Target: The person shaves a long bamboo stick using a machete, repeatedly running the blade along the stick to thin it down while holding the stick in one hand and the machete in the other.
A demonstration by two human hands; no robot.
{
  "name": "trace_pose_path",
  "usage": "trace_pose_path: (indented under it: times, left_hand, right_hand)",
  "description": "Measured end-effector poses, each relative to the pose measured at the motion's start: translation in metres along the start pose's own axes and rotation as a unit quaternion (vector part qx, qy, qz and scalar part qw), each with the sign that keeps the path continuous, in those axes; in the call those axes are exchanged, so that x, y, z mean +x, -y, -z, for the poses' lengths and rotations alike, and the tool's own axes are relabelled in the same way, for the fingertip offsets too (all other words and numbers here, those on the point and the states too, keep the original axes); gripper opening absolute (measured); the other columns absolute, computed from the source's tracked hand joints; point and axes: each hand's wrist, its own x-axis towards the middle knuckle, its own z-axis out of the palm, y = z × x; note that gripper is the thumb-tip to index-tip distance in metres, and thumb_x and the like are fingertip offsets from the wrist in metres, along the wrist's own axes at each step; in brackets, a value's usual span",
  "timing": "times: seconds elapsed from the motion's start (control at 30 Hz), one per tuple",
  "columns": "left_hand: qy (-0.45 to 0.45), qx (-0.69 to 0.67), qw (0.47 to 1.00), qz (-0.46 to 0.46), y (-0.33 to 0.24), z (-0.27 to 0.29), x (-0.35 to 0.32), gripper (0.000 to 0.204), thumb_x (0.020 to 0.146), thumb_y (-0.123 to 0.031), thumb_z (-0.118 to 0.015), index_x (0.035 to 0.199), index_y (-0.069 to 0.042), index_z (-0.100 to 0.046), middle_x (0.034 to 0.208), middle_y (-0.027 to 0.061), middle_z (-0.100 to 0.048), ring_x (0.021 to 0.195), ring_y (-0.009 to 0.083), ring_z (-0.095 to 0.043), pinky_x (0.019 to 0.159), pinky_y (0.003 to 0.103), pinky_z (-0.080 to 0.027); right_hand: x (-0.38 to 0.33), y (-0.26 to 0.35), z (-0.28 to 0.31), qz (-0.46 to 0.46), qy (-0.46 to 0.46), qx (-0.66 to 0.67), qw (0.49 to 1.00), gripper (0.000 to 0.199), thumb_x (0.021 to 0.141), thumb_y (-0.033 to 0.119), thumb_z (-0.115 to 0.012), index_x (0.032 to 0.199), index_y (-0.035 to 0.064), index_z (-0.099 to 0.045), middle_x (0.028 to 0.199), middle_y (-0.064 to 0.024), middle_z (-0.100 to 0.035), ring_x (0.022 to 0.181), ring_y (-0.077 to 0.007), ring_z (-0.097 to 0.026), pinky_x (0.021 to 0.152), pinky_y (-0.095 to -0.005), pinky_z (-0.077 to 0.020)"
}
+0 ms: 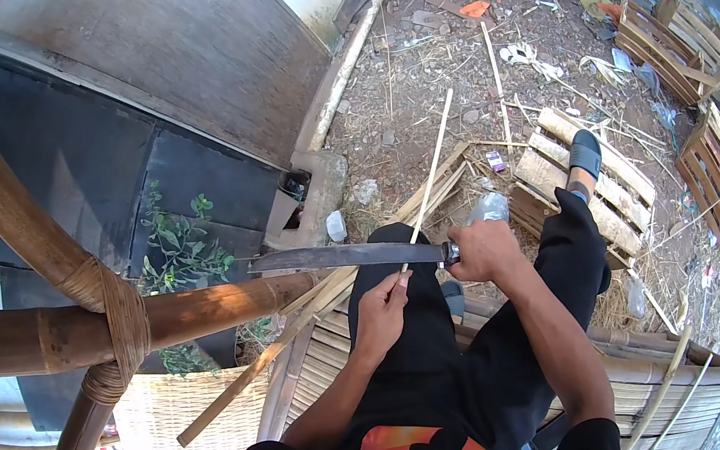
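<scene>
My right hand [487, 251] is wrapped round the handle of a large machete [346, 255], whose long dark blade points left across my lap. A thin pale bamboo strip [432, 166] is pinched in my left hand [381, 315], just below the blade. It slants up and away to the right, passing the blade near its handle end; whether the edge touches it I cannot tell. Beside my left knee lie several split bamboo pieces [320, 301], and one longer slat [234, 393] sticks out to the lower left.
Thick bamboo poles [178, 317] lashed together stand at my left, near the blade tip. I sit on a bamboo-slat bench [661, 371]. One foot rests on a wooden crate [546, 162]; more crates [711, 172] stand at right. Litter covers the dirt ground [437, 55].
</scene>
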Motion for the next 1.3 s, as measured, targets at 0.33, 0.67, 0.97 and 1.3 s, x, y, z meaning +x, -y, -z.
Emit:
trace_pose_path:
  times: [0.33, 0.67, 0.97, 1.3]
  left_hand:
    - [-0.026, -0.006, 1.000, 0.005, -0.015, 0.027, -0.021, 0.028, 0.101, -0.020, -0.053, 0.115, 0.000, -0.067, 0.067, -0.0052, -0.042, 0.062, 0.0038, -0.038, 0.056, 0.022, -0.032]
    - [-0.045, 0.097, 0.992, -0.064, -0.023, 0.035, -0.013, 0.027, 0.100, -0.019, -0.053, 0.115, 0.000, -0.065, 0.060, 0.0052, -0.045, 0.054, 0.0096, -0.042, 0.052, 0.028, -0.037]
    - [-0.043, 0.130, 0.987, -0.081, -0.010, 0.035, -0.016, 0.024, 0.099, -0.019, -0.055, 0.115, -0.004, -0.066, 0.058, 0.0076, -0.044, 0.051, 0.0114, -0.040, 0.050, 0.030, -0.036]
    - [-0.052, 0.183, 0.977, -0.096, -0.017, 0.039, -0.033, 0.027, 0.099, -0.019, -0.056, 0.116, 0.000, -0.065, 0.062, 0.0159, -0.053, 0.052, 0.0163, -0.047, 0.053, 0.031, -0.040]
  right_hand:
    - [0.015, -0.035, 0.003, -0.108, -0.082, 0.089, 0.987, 0.035, 0.070, 0.035, -0.069, 0.087, 0.0041, -0.071, 0.077, -0.0229, -0.068, 0.079, -0.0397, -0.068, 0.076, -0.0477, -0.0543]
    - [0.006, -0.021, 0.015, -0.080, -0.028, 0.024, 0.996, 0.036, 0.070, 0.039, -0.069, 0.085, 0.0071, -0.071, 0.077, -0.0206, -0.069, 0.076, -0.0374, -0.068, 0.072, -0.0472, -0.0546]
    - [0.002, -0.020, -0.002, -0.041, -0.083, 0.024, 0.995, 0.030, 0.071, 0.036, -0.069, 0.085, 0.0097, -0.069, 0.072, -0.0191, -0.067, 0.075, -0.0376, -0.068, 0.071, -0.0489, -0.0540]
    - [0.028, -0.058, 0.005, -0.189, -0.137, 0.131, 0.963, 0.034, 0.071, 0.036, -0.069, 0.082, 0.0033, -0.070, 0.076, -0.0213, -0.068, 0.080, -0.0391, -0.068, 0.077, -0.0479, -0.0543]
